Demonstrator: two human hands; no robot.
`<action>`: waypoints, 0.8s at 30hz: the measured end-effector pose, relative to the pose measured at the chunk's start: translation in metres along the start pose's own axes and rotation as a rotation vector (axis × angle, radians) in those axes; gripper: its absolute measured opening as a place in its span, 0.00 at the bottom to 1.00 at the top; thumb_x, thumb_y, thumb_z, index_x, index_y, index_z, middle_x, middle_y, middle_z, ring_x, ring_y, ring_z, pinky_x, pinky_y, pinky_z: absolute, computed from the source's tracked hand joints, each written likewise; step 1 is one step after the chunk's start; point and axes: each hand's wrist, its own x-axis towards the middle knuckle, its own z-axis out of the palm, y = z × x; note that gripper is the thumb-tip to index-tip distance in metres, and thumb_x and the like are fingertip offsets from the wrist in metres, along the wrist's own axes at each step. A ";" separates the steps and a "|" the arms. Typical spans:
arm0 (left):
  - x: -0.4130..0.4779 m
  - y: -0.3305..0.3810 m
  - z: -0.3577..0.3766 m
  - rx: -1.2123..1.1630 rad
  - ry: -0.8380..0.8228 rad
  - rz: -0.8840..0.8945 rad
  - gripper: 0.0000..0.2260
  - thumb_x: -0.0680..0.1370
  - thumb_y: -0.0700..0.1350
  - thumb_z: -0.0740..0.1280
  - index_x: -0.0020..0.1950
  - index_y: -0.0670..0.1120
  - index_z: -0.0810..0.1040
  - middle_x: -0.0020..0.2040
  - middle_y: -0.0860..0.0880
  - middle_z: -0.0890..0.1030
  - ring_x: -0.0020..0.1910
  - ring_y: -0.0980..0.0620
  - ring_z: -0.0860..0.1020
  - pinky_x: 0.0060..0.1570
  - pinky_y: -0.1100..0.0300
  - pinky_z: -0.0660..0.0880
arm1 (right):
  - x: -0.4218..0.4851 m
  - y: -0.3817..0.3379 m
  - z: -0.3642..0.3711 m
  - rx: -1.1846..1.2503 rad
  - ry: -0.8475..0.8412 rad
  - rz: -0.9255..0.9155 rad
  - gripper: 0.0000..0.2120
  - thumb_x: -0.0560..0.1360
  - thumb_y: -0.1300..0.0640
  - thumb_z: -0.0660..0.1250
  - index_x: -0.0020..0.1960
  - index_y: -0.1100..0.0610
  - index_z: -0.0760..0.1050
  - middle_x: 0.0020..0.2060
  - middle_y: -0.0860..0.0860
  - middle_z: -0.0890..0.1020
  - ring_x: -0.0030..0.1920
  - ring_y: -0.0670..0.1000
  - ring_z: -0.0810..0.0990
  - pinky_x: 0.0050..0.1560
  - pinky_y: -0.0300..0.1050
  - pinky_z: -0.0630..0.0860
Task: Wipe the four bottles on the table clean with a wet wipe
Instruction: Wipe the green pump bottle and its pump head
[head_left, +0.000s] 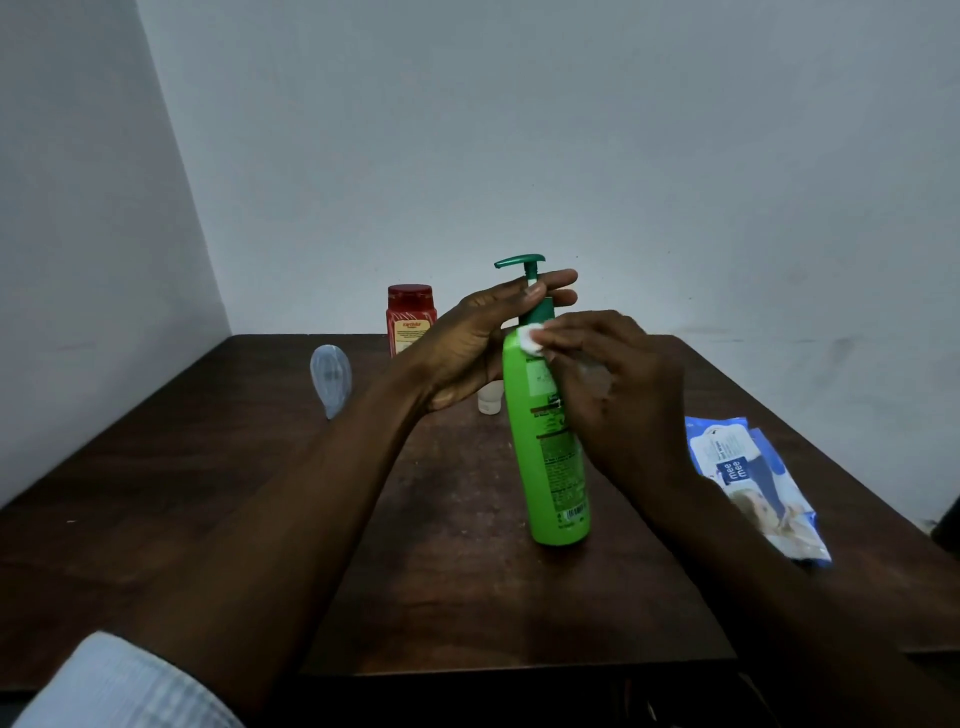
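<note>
A tall green pump bottle (551, 457) stands upright in the middle of the dark wooden table (218, 493). My left hand (467, 348) holds its dark green neck just under the pump head. My right hand (618, 384) presses a small white wet wipe (532, 339) against the bottle's shoulder. A red-capped orange bottle (408, 318) stands behind my left hand. A clear bluish bottle (331, 379) is at the back left. A small white bottle (490, 401) shows partly below my left palm.
A blue and white wet wipe pack (753, 483) lies flat on the right side of the table. Grey walls meet behind the table at the left. The table's front edge runs near the bottom of the view.
</note>
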 end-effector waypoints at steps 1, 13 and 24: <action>0.000 0.001 0.001 0.009 -0.001 -0.005 0.16 0.85 0.45 0.58 0.71 0.45 0.75 0.65 0.44 0.78 0.61 0.51 0.79 0.60 0.54 0.78 | -0.001 -0.004 0.003 -0.023 -0.015 -0.056 0.10 0.73 0.68 0.73 0.52 0.59 0.85 0.49 0.52 0.84 0.53 0.52 0.81 0.55 0.44 0.77; -0.008 0.008 0.002 0.201 0.020 0.081 0.13 0.82 0.41 0.64 0.65 0.46 0.79 0.57 0.52 0.84 0.58 0.55 0.80 0.60 0.59 0.76 | 0.004 0.002 -0.015 0.077 0.013 0.057 0.05 0.75 0.64 0.73 0.50 0.59 0.84 0.47 0.51 0.84 0.51 0.46 0.82 0.53 0.41 0.77; -0.020 0.010 0.001 0.273 0.051 0.184 0.11 0.77 0.45 0.69 0.59 0.50 0.83 0.62 0.51 0.83 0.64 0.52 0.79 0.65 0.57 0.73 | 0.017 0.015 -0.018 0.647 -0.098 0.524 0.15 0.76 0.67 0.68 0.43 0.48 0.86 0.43 0.45 0.87 0.47 0.45 0.83 0.53 0.45 0.77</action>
